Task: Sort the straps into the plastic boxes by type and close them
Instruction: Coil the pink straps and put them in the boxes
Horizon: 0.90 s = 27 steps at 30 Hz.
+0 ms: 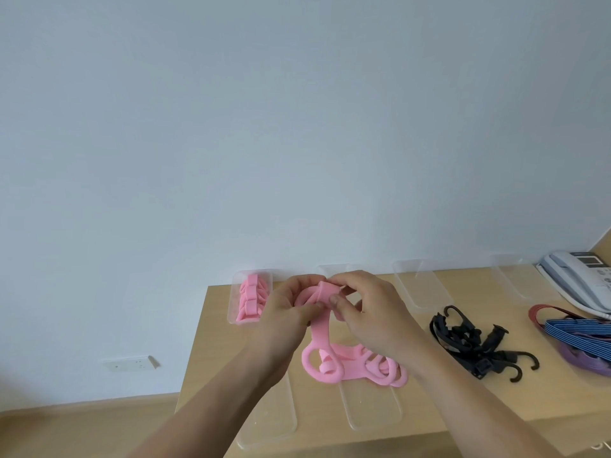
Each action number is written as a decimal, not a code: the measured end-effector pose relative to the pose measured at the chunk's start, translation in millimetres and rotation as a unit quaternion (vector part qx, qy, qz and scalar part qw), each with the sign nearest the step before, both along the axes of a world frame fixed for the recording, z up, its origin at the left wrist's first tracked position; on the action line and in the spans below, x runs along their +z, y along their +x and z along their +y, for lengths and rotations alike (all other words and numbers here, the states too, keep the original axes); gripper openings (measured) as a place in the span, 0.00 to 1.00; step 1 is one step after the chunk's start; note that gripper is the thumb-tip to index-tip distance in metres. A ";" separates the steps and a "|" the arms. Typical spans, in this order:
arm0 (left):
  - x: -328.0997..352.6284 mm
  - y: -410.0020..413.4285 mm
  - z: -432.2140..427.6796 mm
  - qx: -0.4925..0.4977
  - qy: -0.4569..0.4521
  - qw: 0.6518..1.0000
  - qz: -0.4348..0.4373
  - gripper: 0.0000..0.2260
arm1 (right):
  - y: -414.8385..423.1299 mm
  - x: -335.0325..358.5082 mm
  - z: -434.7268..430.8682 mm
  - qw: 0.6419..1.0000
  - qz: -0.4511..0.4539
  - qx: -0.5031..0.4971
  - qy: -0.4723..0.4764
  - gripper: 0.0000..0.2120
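Both left hand [284, 314] and right hand [367, 312] fingers [310, 309] pinched on a half-rolled, seemingly rubbery pink strap [319, 332].

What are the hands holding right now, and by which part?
Both the left hand and right hand pinch one flat pink flexible strap at its folded upper end; its ringed end hangs below.

table [215, 342] | pink straps [363, 365], blk hook straps [469, 345], blue straps [578, 327] — clear boxes [416, 285], lids [370, 411], phone [578, 279]

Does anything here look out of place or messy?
Nothing looks spilled or broken. The black hooked straps lie tangled in a heap, and loose pink straps sit piled beside them, not yet boxed.
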<state>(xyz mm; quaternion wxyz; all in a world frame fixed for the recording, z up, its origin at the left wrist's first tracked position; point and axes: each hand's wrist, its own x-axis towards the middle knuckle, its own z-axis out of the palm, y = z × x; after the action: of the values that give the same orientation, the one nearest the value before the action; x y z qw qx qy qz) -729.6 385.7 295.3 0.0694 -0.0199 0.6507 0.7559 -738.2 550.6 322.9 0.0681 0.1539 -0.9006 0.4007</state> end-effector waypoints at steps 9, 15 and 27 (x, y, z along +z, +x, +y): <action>-3.1 8.2 0.1 0.021 0.007 0.998 -0.052 0.24 | -1.1 0.0 -2.1 0.999 0.030 -0.017 -0.037 0.06; 2.8 15.9 7.5 0.032 -0.055 0.995 -0.079 0.14 | 1.0 -1.9 -4.3 0.994 0.094 -0.030 -0.043 0.06; 10.9 16.3 1.2 0.013 -0.004 0.999 -0.047 0.14 | 1.0 -15.6 -7.5 0.967 0.256 -0.010 0.001 0.11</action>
<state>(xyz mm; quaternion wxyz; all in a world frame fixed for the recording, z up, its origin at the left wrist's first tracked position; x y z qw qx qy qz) -713.4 386.9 306.2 0.0902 -0.0640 0.6493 0.7525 -737.2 543.1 307.3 0.3004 0.2429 -0.8550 0.3461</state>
